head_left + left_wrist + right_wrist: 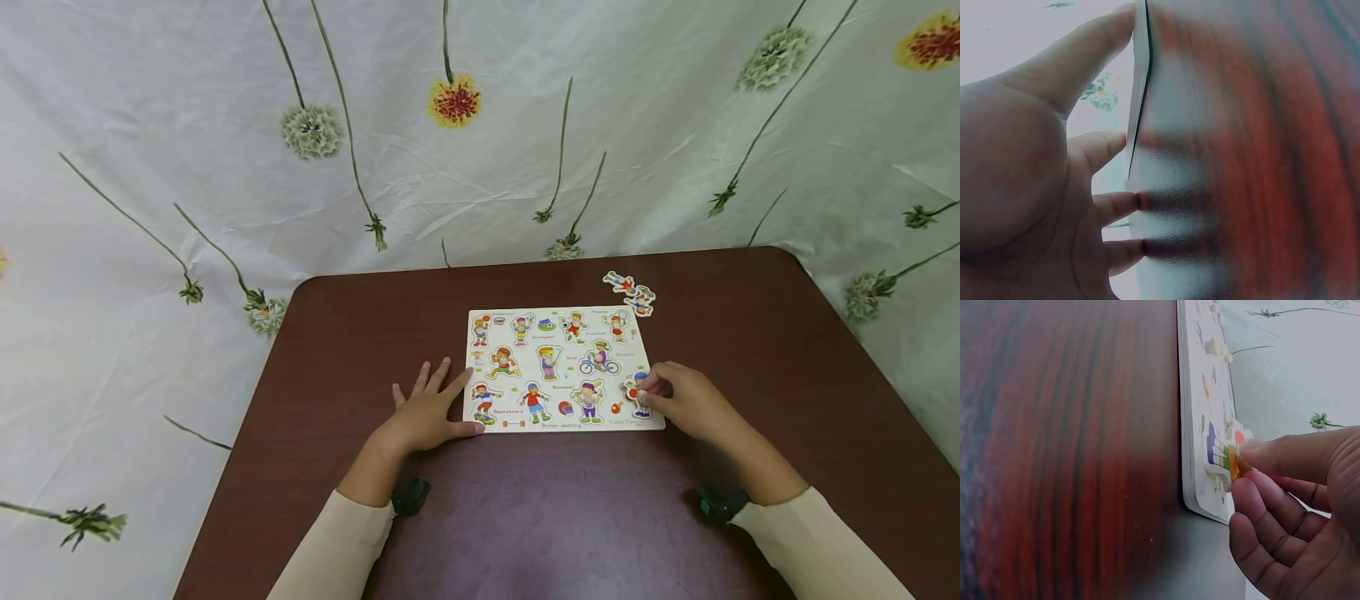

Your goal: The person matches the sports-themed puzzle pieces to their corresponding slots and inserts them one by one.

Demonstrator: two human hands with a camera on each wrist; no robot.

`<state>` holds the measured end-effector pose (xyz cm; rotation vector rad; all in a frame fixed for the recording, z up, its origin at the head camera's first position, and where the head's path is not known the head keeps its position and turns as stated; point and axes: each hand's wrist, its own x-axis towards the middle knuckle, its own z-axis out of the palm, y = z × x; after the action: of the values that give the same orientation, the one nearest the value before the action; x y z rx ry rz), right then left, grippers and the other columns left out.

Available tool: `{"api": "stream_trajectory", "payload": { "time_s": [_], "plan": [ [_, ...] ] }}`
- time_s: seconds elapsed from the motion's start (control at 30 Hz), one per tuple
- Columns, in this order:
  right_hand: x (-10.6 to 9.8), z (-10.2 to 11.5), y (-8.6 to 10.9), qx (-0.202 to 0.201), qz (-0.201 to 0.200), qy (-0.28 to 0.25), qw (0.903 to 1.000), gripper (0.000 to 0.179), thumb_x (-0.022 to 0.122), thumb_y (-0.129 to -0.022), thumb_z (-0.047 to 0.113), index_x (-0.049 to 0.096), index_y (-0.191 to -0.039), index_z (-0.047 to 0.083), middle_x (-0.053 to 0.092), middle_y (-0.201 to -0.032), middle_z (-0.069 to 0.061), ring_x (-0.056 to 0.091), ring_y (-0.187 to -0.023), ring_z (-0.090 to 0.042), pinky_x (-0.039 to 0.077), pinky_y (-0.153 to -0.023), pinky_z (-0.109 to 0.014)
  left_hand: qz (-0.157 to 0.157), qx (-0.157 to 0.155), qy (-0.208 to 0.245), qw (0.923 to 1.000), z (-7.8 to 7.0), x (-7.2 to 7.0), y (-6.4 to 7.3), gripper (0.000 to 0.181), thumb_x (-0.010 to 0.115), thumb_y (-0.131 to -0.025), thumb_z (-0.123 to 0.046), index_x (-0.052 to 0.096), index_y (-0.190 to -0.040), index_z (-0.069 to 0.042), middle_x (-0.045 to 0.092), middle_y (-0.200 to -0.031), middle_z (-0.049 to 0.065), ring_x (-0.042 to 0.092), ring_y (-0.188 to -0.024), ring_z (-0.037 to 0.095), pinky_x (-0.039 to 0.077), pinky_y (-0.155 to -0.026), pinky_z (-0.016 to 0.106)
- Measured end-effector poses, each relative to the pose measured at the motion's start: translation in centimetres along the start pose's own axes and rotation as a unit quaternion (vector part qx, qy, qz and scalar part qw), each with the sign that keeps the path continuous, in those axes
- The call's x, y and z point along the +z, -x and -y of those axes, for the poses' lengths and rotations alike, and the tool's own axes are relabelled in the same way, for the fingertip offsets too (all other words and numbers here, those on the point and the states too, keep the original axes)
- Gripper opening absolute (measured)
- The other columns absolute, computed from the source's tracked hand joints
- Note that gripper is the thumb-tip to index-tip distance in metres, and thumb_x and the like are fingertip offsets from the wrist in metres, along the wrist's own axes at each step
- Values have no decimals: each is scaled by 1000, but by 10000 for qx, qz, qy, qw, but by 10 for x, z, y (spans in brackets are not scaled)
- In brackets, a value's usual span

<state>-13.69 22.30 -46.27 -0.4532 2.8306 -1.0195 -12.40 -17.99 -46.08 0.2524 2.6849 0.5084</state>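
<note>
A white puzzle board (502,337) printed with sports figures lies on the table, with figure pieces on it in rows. My left hand (427,417) is spread at its left side, thumb and index fingertip at the edge. In the left wrist view, the other fingertips reach down to the tabletop beside the board (1139,94). Over the lower right corner, my right hand (690,400) pinches a table tennis player puzzle piece (1225,459) between thumb and fingers. That piece stands slightly tilted at the board's surface, its upper part partly hidden by the thumb.
Two loose figure puzzle pieces, one (619,283) overlapping the other (641,301), lie past the board's far right corner. The dark brown table (360,333) has rounded far corners. Behind it hangs a white flower-patterned cloth (480,183). Dark cameras (410,497) sit at both wrists.
</note>
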Motion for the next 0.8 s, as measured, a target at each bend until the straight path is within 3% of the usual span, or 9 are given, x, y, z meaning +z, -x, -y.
{"api": "stream_trajectory", "payload": {
  "time_s": [0.43,0.8],
  "plan": [
    [3,-6,-8,36,504,22,9987,4,70,-93,7,66,-91,7,63,-87,-3,54,-78,-13,45,-66,-24,-29,-10,0,10000,0,-1,1,95,73,-85,-60,25,-162,-32,6,-172,11,-3,-158,41,-3,-112,82],
    [4,-7,-9,52,586,-62,9983,4,69,-94,7,66,-92,7,63,-87,-4,54,-78,-13,44,-66,-24,-40,1,58,10000,0,-1,1,95,73,-85,-60,25,-162,-32,6,-172,12,-3,-158,42,-4,-111,82]
  ]
}}
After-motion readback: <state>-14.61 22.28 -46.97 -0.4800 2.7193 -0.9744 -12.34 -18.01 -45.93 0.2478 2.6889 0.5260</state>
